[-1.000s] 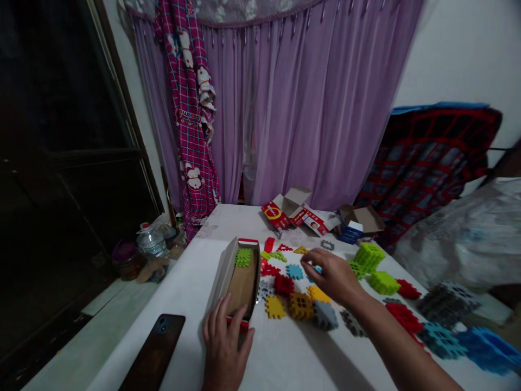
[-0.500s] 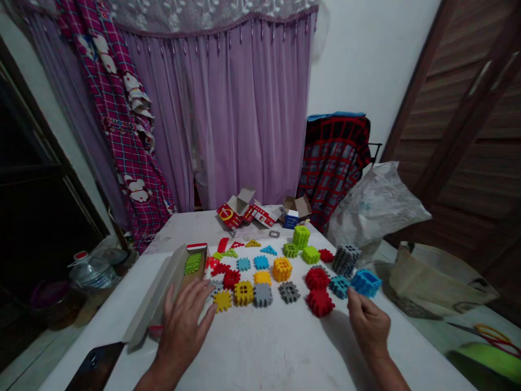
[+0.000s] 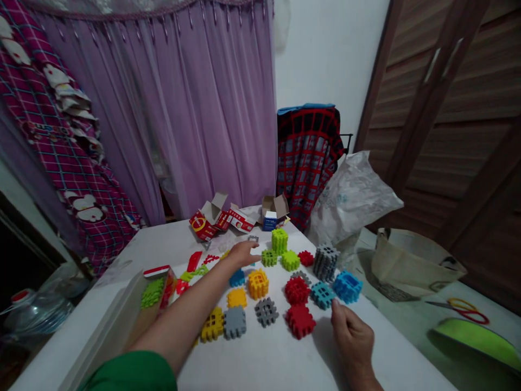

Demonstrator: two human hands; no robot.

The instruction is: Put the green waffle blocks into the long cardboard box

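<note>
My left hand (image 3: 243, 253) reaches across the table, fingers stretched out and apart, with nothing seen in them. Its fingertips point at a stack of green interlocking plastic squares (image 3: 269, 258), close to a taller lime stack (image 3: 279, 241) and a lime square stack (image 3: 290, 260). My right hand (image 3: 353, 335) is closed in a fist near the table's right side, and its inside is hidden. Just beyond it are teal squares (image 3: 323, 295) and a blue block (image 3: 348, 286). Red stacks (image 3: 300, 320) lie to its left.
Yellow stacks (image 3: 258, 284), grey squares (image 3: 235, 322) and a dark grey stack (image 3: 326, 262) spread over the white table. Opened red boxes (image 3: 203, 225) and a blue box (image 3: 269, 221) stand at the back. A long carton (image 3: 108, 326) holds green pieces at left.
My left hand has moved from beside the carton forward and right to the green stacks. The view has turned right. My right hand stays closed near the blue pieces.
</note>
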